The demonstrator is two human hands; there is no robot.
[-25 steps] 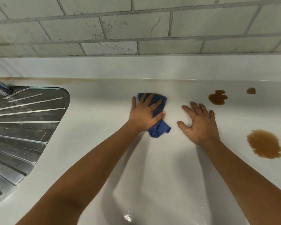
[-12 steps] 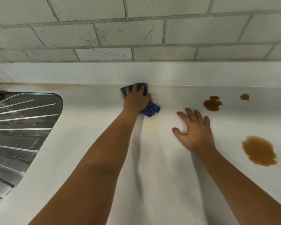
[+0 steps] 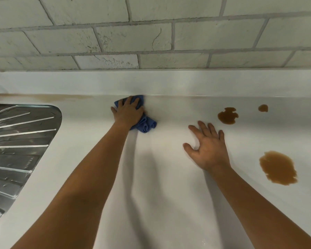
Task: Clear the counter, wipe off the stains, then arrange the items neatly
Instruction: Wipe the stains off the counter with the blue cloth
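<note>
My left hand [image 3: 128,112] presses a crumpled blue cloth [image 3: 145,124] flat against the white counter [image 3: 160,177], right at the foot of the backsplash. Its fingers lie fairly straight over the cloth. My right hand [image 3: 207,148] rests open on the counter, fingers spread. To its right are three brown stains: a medium stain [image 3: 228,115], a small spot [image 3: 263,108] and a large puddle [image 3: 277,168]. A faint brownish streak [image 3: 57,97] runs along the back edge at the left.
A ribbed steel sink drainer [image 3: 18,146] takes up the left side. A white backsplash strip [image 3: 187,83] and a pale brick wall [image 3: 151,36] close off the back.
My left hand pushed the cloth away from me, from mid-counter up to the backsplash, then slightly left. My right hand stayed put on the counter.
</note>
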